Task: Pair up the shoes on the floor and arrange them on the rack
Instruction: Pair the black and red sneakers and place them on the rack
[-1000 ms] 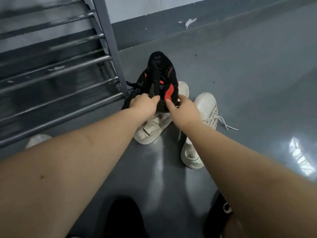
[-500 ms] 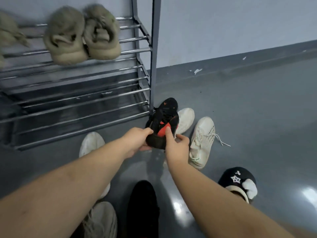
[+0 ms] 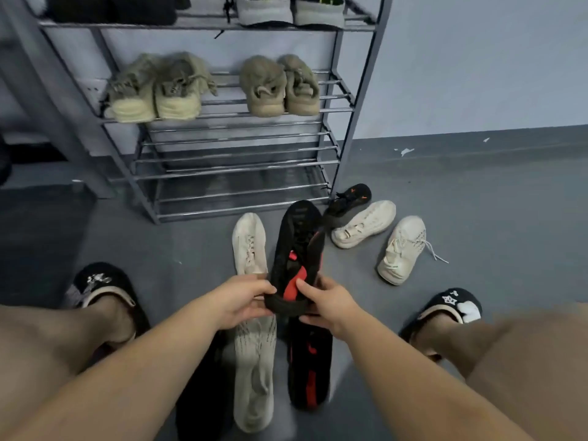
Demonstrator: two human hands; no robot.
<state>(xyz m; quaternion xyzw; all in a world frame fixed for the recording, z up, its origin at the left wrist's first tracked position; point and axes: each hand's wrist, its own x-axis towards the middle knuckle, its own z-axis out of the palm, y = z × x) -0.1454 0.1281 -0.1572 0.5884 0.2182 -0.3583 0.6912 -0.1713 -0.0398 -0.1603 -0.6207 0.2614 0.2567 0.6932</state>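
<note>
Between both hands, the black-and-red shoe (image 3: 297, 249) is held at its heel, left hand (image 3: 241, 302) and right hand (image 3: 327, 302) fingers closed around it, toe pointing away toward the rack (image 3: 241, 168), whose lower shelves lie straight ahead.

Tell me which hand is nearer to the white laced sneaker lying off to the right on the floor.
Right. The right hand grips the black and red shoe on the side facing the white laced sneaker; the left hand grips its far side.

Both arms extended, left hand (image 3: 241, 300), right hand (image 3: 327, 305) gripping
</note>
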